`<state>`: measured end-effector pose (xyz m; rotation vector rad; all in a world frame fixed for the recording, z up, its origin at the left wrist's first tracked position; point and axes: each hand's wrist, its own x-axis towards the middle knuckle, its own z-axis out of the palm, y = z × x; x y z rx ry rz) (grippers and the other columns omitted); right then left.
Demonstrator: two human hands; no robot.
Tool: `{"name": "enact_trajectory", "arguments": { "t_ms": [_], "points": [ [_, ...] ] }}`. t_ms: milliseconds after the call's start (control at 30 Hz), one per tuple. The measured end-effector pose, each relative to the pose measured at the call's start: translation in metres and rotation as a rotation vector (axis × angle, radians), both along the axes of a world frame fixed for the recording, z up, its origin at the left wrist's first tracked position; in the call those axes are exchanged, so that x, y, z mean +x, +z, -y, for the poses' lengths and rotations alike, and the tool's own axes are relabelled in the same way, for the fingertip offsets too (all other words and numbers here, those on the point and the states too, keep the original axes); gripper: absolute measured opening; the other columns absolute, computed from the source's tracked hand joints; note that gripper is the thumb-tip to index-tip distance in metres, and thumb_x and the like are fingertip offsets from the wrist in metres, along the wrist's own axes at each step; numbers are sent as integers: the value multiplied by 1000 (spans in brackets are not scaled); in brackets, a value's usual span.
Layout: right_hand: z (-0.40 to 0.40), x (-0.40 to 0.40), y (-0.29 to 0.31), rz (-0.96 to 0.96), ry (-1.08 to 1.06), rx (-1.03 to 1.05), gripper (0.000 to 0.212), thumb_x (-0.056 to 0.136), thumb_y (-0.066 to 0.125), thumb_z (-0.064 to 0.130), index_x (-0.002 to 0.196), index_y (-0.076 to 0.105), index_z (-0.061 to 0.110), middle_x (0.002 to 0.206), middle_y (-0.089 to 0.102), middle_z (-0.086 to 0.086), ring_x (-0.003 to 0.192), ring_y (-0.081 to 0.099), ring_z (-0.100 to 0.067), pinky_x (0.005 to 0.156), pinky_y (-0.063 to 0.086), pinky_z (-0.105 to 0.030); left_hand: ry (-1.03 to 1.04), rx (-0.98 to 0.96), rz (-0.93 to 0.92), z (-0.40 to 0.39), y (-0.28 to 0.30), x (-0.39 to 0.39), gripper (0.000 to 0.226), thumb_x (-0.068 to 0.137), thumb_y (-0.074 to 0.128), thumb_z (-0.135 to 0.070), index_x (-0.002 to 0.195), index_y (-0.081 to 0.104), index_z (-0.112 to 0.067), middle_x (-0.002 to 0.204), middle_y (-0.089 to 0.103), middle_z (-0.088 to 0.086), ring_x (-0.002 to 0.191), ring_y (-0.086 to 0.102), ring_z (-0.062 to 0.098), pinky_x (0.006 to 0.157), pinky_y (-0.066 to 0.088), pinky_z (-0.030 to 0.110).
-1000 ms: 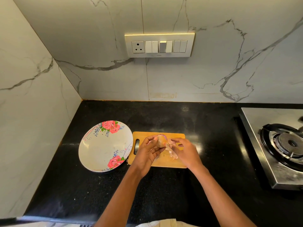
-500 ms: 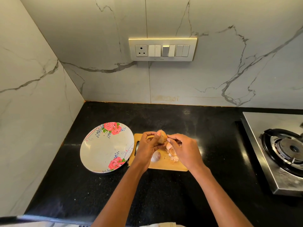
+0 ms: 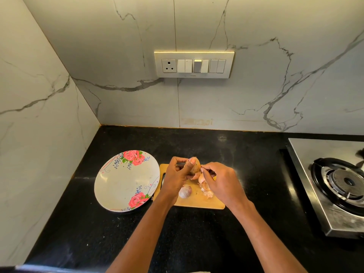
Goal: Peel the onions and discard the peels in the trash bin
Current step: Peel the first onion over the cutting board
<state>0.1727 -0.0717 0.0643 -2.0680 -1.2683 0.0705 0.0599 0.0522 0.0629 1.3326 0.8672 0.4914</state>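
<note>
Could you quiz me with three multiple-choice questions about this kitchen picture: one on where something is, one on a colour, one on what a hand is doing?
1. Where does the flowered plate lie?
A. On the stove
B. On the counter, at the cutting board's left
C. On top of the cutting board

2. What colour is the counter?
A. Black
B. White
C. Red

3. What is the left hand doing?
A. Resting flat on the counter
B. Pressing a wall switch
C. Holding an onion above the board

Answers:
1. B: the plate sits at the left of the cutting board, far from the stove.
2. A: the surface is dark, speckled black.
3. C: its fingers curl round the onion while the right hand pinches peel at it.
</note>
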Motion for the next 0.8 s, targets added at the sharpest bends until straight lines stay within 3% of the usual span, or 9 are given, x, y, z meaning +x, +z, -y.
{"name": "enact_trajectory", "arguments": {
  "t_ms": [167, 300, 533, 700, 800],
  "points": [
    [-2, -1, 2, 21, 32, -18, 12, 94, 71, 21, 105, 75, 18, 95, 74, 4, 81, 67, -7, 65, 41, 1, 3, 3, 3, -3, -2, 0, 56, 77, 66, -54, 120, 57, -20, 116, 70, 1, 101, 71, 15, 75, 58, 18],
    [-3, -1, 0, 2, -2, -18, 8, 92, 73, 21, 100, 74, 18, 91, 72, 5, 77, 62, -3, 63, 42, 1, -10, -15, 7, -2, -4, 0, 59, 77, 66, -53, 123, 58, -18, 119, 70, 2, 104, 71, 18, 76, 58, 19],
    [-6, -2, 1, -115, -24, 87, 11, 94, 71, 24, 102, 76, 18, 93, 72, 12, 79, 60, 8, 73, 46, -1, 16, -81, 44, 0, -1, 0, 49, 81, 67, -48, 121, 59, -20, 116, 71, 1, 99, 73, 15, 76, 59, 21],
    [-6, -5, -2, -126, 22, 66, 9, 95, 70, 20, 99, 76, 15, 89, 74, 5, 80, 67, -6, 71, 54, -14, 31, -48, 4, 0, -8, -5, 50, 81, 68, -49, 121, 59, -20, 117, 71, 1, 102, 72, 16, 86, 61, 28],
    [-10, -5, -1, -89, 21, 64, 10, 94, 71, 21, 99, 74, 13, 88, 72, 3, 79, 67, -8, 69, 57, -21, 31, -59, 22, -2, -5, -6, 49, 81, 69, -49, 120, 60, -21, 115, 71, -1, 103, 72, 16, 85, 61, 27]
  ]
}}
